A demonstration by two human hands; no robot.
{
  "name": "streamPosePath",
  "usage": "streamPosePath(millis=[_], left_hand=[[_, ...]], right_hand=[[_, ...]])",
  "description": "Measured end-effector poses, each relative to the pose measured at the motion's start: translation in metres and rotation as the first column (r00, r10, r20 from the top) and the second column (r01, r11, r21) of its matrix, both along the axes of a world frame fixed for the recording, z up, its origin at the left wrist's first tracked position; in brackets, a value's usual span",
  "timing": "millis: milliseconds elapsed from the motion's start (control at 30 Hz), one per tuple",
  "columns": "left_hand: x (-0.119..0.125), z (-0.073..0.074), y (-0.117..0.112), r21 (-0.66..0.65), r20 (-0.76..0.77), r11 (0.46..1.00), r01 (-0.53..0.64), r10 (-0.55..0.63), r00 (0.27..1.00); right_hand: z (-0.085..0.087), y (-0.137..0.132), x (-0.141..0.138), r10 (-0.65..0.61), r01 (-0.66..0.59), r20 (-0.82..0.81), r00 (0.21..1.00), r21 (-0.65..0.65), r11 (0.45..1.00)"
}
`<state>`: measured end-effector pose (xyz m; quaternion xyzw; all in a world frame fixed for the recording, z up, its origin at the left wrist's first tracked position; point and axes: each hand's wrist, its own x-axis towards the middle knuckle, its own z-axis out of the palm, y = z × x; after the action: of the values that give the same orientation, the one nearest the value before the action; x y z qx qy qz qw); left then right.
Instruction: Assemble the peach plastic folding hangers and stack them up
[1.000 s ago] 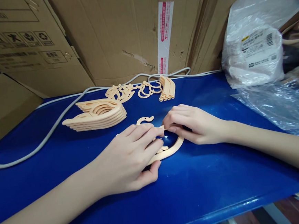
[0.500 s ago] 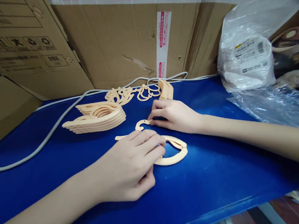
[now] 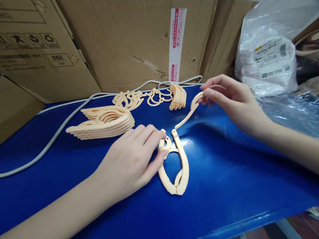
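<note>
On the blue table lies a cream plastic folding hanger [image 3: 184, 161], its arms folded into a narrow loop with the joined end toward me. My left hand [image 3: 135, 162] grips its left side between thumb and fingers, hiding part of the hook area. My right hand [image 3: 230, 103] pinches a slim curved cream plastic piece [image 3: 188, 116] by its upper end, above the table. The lower tip of that piece comes close to the top of the hanger's right arm; whether they touch, I cannot tell.
Left of centre sits a stack of folded cream hangers [image 3: 102, 129]. Behind lie several loose hook parts [image 3: 130, 99] and a bundle of curved arm pieces [image 3: 177, 96]. A white cable [image 3: 53, 144] runs along the back and left. Cardboard boxes [image 3: 131, 37] and a plastic-wrapped roll [image 3: 268, 63] stand beyond.
The hanger has turned so its joined end, formerly pointing right, points toward me. My right hand has moved right and up from beside the hook, with the curved piece now showing in it.
</note>
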<state>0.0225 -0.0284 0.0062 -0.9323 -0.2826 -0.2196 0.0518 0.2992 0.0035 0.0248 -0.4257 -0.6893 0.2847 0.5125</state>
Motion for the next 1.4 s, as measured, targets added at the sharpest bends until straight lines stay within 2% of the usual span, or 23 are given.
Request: streamPosePath(millis=[100, 200, 267, 367, 500, 567, 633, 667, 733, 800, 900, 967, 1033, 1133, 1200, 1267, 1400], left_hand=[[0.005, 0.003, -0.005, -0.102, 0.011, 0.990, -0.096, 0.098, 0.995], [0.007, 0.002, -0.005, -0.291, 0.046, 0.944, -0.157, 0.177, 0.983], [0.005, 0.000, -0.002, -0.369, 0.059, 0.914, -0.168, 0.204, 0.977], [-0.001, -0.001, 0.004, -0.377, 0.047, 0.911, -0.167, 0.199, 0.979], [-0.006, -0.002, 0.012, -0.307, 0.026, 0.944, -0.120, 0.134, 0.991], [-0.008, -0.004, 0.014, -0.241, 0.003, 0.966, -0.097, 0.101, 0.995], [-0.009, -0.007, 0.016, -0.169, -0.035, 0.981, -0.093, 0.089, 0.995], [-0.009, -0.008, 0.016, -0.139, -0.055, 0.986, -0.094, 0.088, 0.995], [-0.010, -0.010, 0.017, -0.097, -0.081, 0.990, -0.100, 0.093, 0.992], [-0.012, -0.010, 0.017, -0.069, -0.080, 0.991, -0.111, 0.106, 0.991], [-0.013, -0.008, 0.016, -0.050, -0.066, 0.987, -0.150, 0.147, 0.987], [-0.014, -0.007, 0.016, -0.037, -0.067, 0.984, -0.174, 0.171, 0.983], [-0.015, -0.005, 0.016, -0.014, -0.087, 0.981, -0.193, 0.191, 0.978], [-0.014, -0.003, 0.014, 0.051, -0.132, 0.974, -0.221, 0.225, 0.965], [-0.011, -0.001, 0.010, 0.091, -0.121, 0.972, -0.219, 0.229, 0.966], [-0.007, 0.000, 0.005, 0.065, -0.075, 0.982, -0.176, 0.181, 0.981], [0.001, -0.002, -0.007, -0.141, -0.027, 0.990, 0.002, -0.006, 1.000]], right_hand=[[-0.007, 0.000, 0.001, 0.008, -0.033, -0.174, 0.985, -0.145, 0.989], [-0.011, -0.004, -0.001, 0.045, -0.128, -0.293, 0.955, -0.269, 0.955], [-0.011, -0.009, -0.003, 0.053, -0.169, -0.338, 0.940, -0.324, 0.931], [-0.008, -0.017, -0.007, 0.096, -0.249, -0.378, 0.921, -0.380, 0.891], [-0.009, -0.023, -0.012, 0.177, -0.347, -0.375, 0.910, -0.453, 0.821], [-0.011, -0.024, -0.013, 0.251, -0.335, -0.235, 0.939, -0.459, 0.823], [-0.014, -0.026, -0.014, 0.338, -0.280, 0.091, 0.937, -0.384, 0.880], [-0.016, -0.027, -0.014, 0.347, -0.254, 0.287, 0.893, -0.315, 0.914], [-0.017, -0.030, -0.013, 0.297, -0.239, 0.589, 0.752, -0.175, 0.955], [-0.015, -0.031, -0.013, 0.265, -0.267, 0.713, 0.649, -0.113, 0.957], [-0.011, -0.032, -0.012, 0.392, -0.412, 0.690, 0.609, -0.148, 0.899], [-0.010, -0.032, -0.011, 0.492, -0.478, 0.590, 0.641, -0.195, 0.857], [-0.010, -0.031, -0.012, 0.520, -0.454, 0.440, 0.732, -0.255, 0.854], [-0.012, -0.031, -0.013, 0.456, -0.365, 0.159, 0.876, -0.398, 0.841], [-0.012, -0.030, -0.013, 0.403, -0.334, 0.046, 0.914, -0.481, 0.811], [-0.012, -0.029, -0.013, 0.373, -0.305, 0.034, 0.927, -0.510, 0.804], [-0.011, -0.028, -0.010, 0.387, -0.277, 0.159, 0.908, -0.466, 0.840]])
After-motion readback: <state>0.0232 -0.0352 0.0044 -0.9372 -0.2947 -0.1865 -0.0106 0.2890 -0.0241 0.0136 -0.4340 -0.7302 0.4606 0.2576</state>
